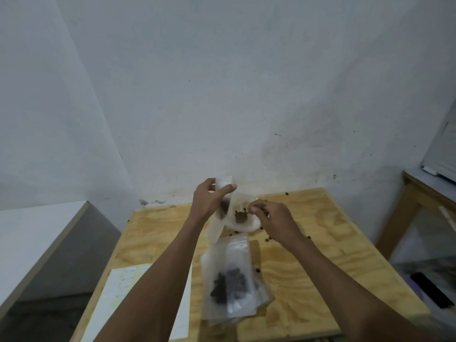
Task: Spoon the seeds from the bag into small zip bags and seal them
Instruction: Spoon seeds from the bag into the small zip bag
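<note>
Head view: the left hand (pixel 209 201) holds a small zip bag (pixel 223 201) upright, fingers curled round it, over the table (pixel 308 255). The right hand (pixel 271 218) pinches a spoon (pixel 243 214) above the open seed bag (pixel 244 224). Filled bags (pixel 229 280) lie nearer.

The pale plywood tabletop (pixel 308 267) shows rough, matt grain. A small clear plastic zip bag (pixel 223 193), slightly glossy, sits in the left hand (pixel 209 201). Below the right hand (pixel 274 218) lie filled translucent plastic bags (pixel 229 280), smooth and faintly shiny. Under the left forearm lies matt white paper (pixel 111 304).
</note>
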`<act>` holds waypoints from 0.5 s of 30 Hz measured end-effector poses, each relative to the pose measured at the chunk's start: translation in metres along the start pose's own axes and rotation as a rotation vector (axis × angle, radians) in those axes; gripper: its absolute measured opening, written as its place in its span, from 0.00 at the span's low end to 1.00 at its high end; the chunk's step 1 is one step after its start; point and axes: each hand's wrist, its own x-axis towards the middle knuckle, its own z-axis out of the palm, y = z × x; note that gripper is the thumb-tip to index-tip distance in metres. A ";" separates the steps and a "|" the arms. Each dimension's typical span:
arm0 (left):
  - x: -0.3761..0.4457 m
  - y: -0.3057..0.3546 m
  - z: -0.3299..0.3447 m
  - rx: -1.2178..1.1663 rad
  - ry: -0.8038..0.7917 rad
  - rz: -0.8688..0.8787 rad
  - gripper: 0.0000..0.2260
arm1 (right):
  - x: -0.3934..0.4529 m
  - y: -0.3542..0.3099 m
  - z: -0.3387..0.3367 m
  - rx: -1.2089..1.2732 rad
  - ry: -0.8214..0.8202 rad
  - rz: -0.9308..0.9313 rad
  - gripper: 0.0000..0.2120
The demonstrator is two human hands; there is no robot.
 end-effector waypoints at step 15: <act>0.001 -0.014 -0.003 0.027 -0.143 -0.060 0.18 | 0.004 0.004 0.017 0.181 0.281 -0.004 0.10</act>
